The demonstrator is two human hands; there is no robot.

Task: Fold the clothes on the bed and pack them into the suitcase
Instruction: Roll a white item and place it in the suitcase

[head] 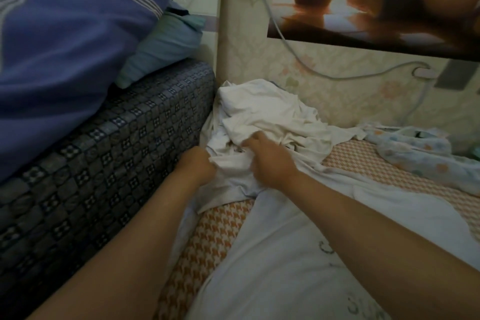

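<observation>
While both hands are grabbing the white shirt bunched at the far side of the bed, folding is only starting; left hand and right hand are curling fingers tight on cloth. Next, I think, they are needing to pull it near and spread it flat; no suitcase is showing.

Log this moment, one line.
left hand: grips white garment | right hand: grips same garment | on: orange houndstooth sheet | folded: not yet
</observation>
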